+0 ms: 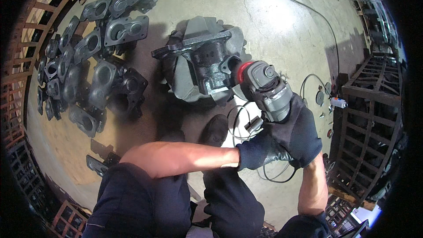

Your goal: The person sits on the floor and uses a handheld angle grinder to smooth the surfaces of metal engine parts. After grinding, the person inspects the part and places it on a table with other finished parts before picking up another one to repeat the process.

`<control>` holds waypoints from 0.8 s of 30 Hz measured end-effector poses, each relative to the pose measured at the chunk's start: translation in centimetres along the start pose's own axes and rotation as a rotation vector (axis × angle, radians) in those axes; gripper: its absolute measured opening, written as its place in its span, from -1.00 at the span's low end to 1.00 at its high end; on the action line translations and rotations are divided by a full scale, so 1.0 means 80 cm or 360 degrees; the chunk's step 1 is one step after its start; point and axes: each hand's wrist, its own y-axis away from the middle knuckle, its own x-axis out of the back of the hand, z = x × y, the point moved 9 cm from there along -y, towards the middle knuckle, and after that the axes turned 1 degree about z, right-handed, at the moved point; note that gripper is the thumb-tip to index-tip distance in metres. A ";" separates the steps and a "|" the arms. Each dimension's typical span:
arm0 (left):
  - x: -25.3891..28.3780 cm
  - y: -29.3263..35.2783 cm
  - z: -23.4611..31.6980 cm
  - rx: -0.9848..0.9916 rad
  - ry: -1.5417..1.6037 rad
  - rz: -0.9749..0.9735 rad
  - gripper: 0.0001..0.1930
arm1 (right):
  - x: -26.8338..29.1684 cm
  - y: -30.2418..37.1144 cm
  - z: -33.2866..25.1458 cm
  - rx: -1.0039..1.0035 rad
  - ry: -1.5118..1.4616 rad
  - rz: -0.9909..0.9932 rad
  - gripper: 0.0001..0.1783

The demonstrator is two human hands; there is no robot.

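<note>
My right hand (301, 130), in a dark glove, is wrapped round the body of a grey angle grinder (273, 97). Beside and below it, my gloved left hand (257, 151) closes on the rear part of the grinder; its fingers are partly hidden. A red disc (242, 71) on the grinder's head is at the side port of a dark metal casting (209, 68). Whether disc and metal touch, I cannot tell. The casting has a flat flange along its top and rests on a grey block-like support (185, 77).
Several dark metal castings (103, 77) lie on a brown board (61, 150) at the left. Dark metal crates (370, 119) stand at the right, with loose discs (320, 97) and a small can (339, 102) nearby. A black cable (324, 13) curves over the concrete floor (264, 9).
</note>
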 end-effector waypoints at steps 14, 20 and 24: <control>0.010 0.001 0.016 0.0148 0.0524 -0.0032 -0.32 | -0.010 -0.029 -0.017 0.0072 0.0144 -0.0120 -0.37; 0.001 -0.008 0.014 -0.0018 -0.0321 -0.0080 -0.48 | -0.004 -0.025 -0.001 0.0120 0.0095 -0.0087 -0.36; 0.005 -0.005 0.021 0.0084 0.0210 -0.0100 -0.49 | -0.004 -0.029 -0.007 0.0077 0.0211 -0.0079 -0.32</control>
